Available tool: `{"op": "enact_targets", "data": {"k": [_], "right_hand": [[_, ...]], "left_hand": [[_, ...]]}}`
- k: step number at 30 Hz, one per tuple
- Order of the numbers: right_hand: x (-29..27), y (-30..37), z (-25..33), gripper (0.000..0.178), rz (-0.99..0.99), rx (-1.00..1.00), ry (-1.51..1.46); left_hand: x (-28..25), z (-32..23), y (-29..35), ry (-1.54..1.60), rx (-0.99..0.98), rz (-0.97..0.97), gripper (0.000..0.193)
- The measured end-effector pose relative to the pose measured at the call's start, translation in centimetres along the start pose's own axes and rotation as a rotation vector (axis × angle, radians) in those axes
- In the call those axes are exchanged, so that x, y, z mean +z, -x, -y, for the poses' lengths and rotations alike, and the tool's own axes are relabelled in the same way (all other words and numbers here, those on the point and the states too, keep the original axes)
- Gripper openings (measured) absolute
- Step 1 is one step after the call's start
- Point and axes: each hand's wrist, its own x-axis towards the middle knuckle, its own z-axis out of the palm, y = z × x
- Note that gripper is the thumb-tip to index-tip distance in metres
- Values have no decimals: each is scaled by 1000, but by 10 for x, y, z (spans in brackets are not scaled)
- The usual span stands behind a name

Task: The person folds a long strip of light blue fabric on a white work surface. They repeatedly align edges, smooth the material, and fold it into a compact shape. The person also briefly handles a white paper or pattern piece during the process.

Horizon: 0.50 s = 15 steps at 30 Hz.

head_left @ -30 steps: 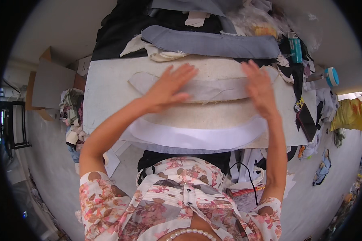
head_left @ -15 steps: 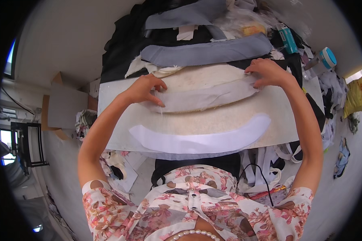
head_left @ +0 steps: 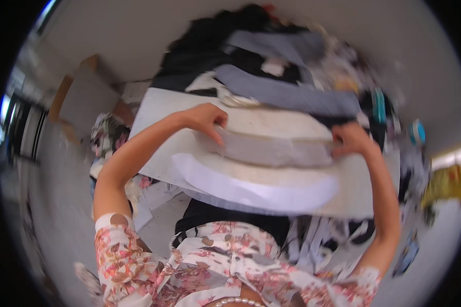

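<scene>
One person in a floral top (head_left: pixel 205 286), pearl necklace (head_left: pixel 235 303) at the neck, is closest to view. Next out, the pale table (head_left: pixel 159 123). Near its front edge lies a white strip (head_left: pixel 256 193), curved, ends bending away from the person.

Just past it, the grey strip (head_left: pixel 276 149), roughly level with both hands, over the middle of the table; can't tell if it's flat down or slightly lifted. Left hand (head_left: pixel 206 120) has its left end, narrow grip, thumb on the near side, fingers on the far side. Right hand (head_left: pixel 354 139) has the right end the same way, fingers curled in; blur hides the exact contact. Grey strip runs between the hands, apart from the white one.

Beyond: cream scrap (head_left: pixel 225 93), partly under a wider blue strip (head_left: pixel 292 94). Black cloth (head_left: pixel 197 48) spreads behind those. Teal box (head_left: pixel 378 106) stands by the blue strip's right end; a blue lid (head_left: pixel 417 132) farther right.

Off to the sides: cloth heap (head_left: pixel 107 135) left of the table, open carton (head_left: pixel 82 100) past it. Yellow cloth (head_left: pixel 448 187) far right.
</scene>
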Motion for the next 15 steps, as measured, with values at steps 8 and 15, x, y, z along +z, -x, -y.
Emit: {"op": "enact_targets", "data": {"k": [8, 15], "right_hand": [[-4, 2, 11, 36, 155, 7, 252], [-36, -37, 11, 44, 81, -220, 247]], "left_hand": [[13, 32, 19, -52, -18, -29, 52], [25, 34, 80, 133, -183, -202, 42]]}}
